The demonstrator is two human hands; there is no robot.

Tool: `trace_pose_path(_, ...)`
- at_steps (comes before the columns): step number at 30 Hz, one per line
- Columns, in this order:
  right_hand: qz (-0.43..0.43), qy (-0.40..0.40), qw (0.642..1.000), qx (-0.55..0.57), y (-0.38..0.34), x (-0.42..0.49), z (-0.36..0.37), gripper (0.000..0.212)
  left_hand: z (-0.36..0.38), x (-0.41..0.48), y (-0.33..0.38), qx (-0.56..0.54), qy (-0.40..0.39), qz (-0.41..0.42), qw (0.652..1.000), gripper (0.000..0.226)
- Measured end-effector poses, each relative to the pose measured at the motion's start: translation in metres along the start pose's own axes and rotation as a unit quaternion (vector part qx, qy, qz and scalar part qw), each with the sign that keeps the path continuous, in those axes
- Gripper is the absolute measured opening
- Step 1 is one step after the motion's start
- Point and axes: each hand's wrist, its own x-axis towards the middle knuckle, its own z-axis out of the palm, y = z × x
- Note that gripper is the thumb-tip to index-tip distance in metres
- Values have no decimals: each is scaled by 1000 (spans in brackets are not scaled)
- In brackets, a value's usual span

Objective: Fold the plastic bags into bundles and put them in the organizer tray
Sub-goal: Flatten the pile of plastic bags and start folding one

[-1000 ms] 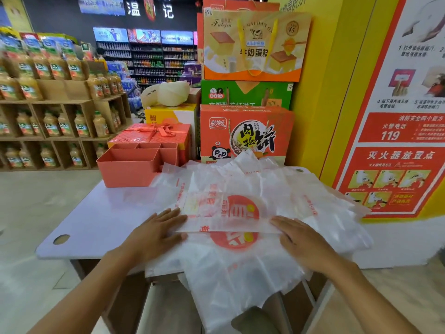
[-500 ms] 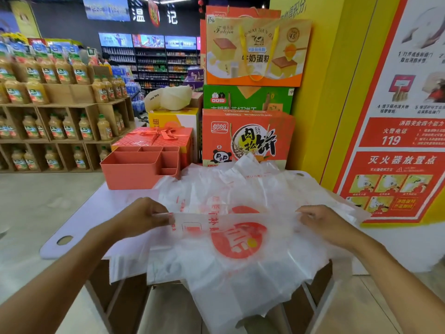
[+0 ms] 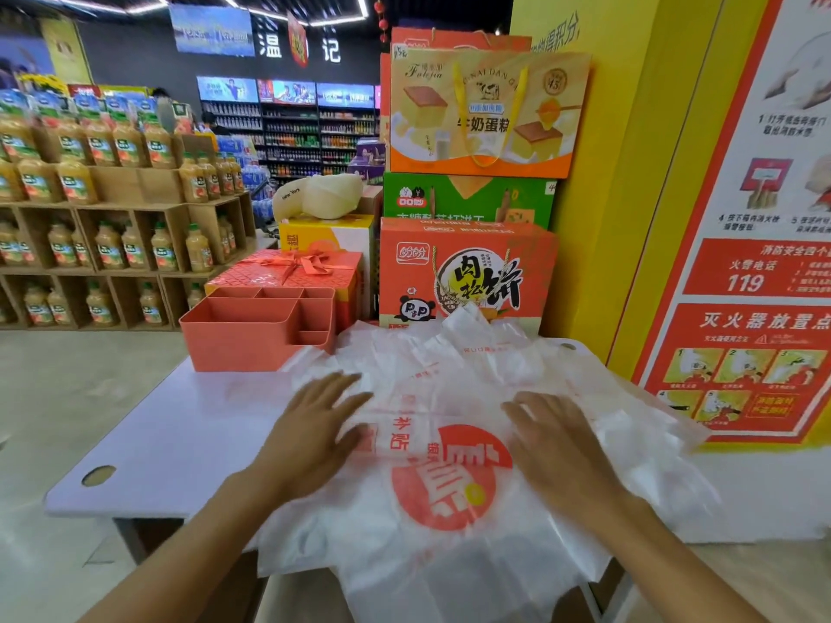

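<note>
Centre frame: my left hand (image 3: pixel 310 424) and right hand (image 3: pixel 557 438) lie flat on the top translucent white plastic bag with the round red logo (image 3: pixel 449 487). The fingers are spread and neither grip closes on anything; both only press. The bag tops a loose heap of crinkled white plastic bags (image 3: pixel 449 353) on the pale lilac table (image 3: pixel 180 438), its lower edge spilling over the near rim. The coral compartmented plastic organizer tray (image 3: pixel 252 339) stands upper left of the hands, no bundle visible inside. The risk, I judge: slick film sliding under my palms could drag the overhanging heap floorward, or one fold could catch two bags.
</note>
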Motion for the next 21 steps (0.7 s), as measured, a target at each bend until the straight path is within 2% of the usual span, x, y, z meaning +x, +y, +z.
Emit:
trace_pose_path(2,-38,-76,993,77,-23,-2,3,60,5,6,28,-32,-103,39,993,75)
trace_pose_path(5,-73,-143,983,86,-32,-1,16,80,20,11,40,-18,-183,42,982,82)
trace_pose_path(11,-47,-190,976,91,-5,1,31,91,25,11,7,-15,-216,33,976,75)
trace_pose_path(15,-39,-197,975,92,7,-1,30,90,22,8,-11,3,-236,10,972,75)
trace_pose_path(18,-23,-184,978,99,18,-6,30,89,21,3,-14,-6,-225,-4,974,76)
trace_pose_path(21,4,-134,986,103,25,-14,24,84,17,2,-13,-20,-195,-17,980,75)
